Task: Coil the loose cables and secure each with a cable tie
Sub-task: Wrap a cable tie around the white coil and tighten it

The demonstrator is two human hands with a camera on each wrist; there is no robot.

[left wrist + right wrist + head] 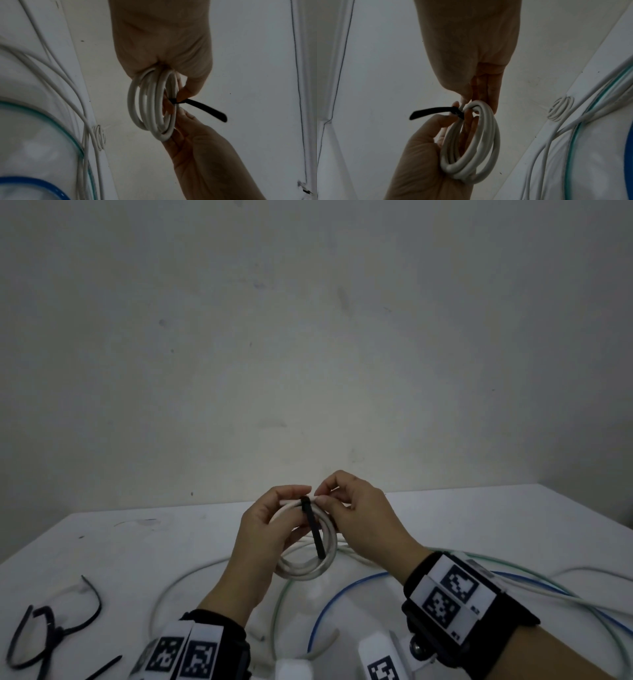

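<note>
A white cable coil (303,568) is held up above the table between both hands. A black cable tie (313,529) is wrapped round the top of the coil, and its free tail hangs down across the loops. My left hand (287,495) grips the coil's left side, with fingers through the loops in the right wrist view. My right hand (325,495) pinches at the tie's head on the coil's top. The left wrist view shows the coil (154,102) edge-on with the tie's tail (204,107) sticking out sideways. The right wrist view shows the same coil (481,146) and tie (433,111).
Loose white, green (284,594) and blue cables (329,604) sprawl on the white table (137,542) below the hands. Spare black cable ties (51,628) lie at the front left. A small coiled white cable (98,138) lies near the table's back edge by the wall.
</note>
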